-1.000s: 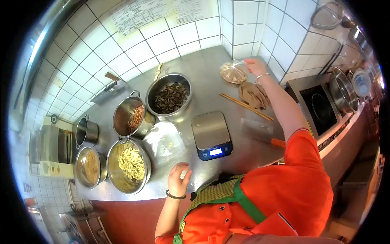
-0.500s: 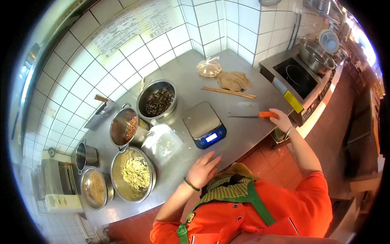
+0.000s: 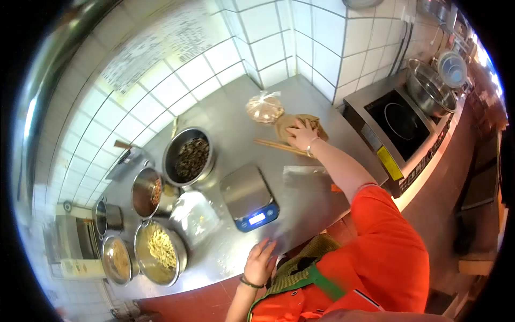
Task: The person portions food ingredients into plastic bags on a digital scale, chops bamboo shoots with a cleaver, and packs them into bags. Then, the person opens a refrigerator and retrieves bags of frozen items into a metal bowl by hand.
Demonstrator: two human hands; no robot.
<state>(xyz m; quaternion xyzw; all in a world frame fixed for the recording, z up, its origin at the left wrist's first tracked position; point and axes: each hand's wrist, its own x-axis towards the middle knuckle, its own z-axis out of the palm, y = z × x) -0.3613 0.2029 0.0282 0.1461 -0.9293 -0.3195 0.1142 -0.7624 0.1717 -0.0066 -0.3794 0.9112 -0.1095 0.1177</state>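
My right hand (image 3: 302,133) rests on the crumpled brown cloth (image 3: 316,123), its fingers spread over it. Just left of the cloth is a tied clear plastic bag (image 3: 265,109) with light brown contents. Wooden chopsticks (image 3: 276,146) lie beneath my wrist. My left hand (image 3: 259,264) hovers by the table's front edge with its fingers apart and nothing in it. Above it sits the digital scale (image 3: 248,195), its display lit and its plate bare. A cleaver (image 3: 304,177) lies flat to the right of the scale, its orange handle mostly hidden by my right arm.
Left of the scale are a clear plastic sheet (image 3: 194,217), a bowl of dark pieces (image 3: 189,159), a pot of nuts (image 3: 147,194), a bowl of pale yellow strips (image 3: 162,251) and another bowl (image 3: 118,260). An induction cooker (image 3: 398,126) stands at the right.
My right hand has left the cleaver's orange handle and moved up and left onto the brown cloth. My left hand has stayed near the front edge. The view has shifted.
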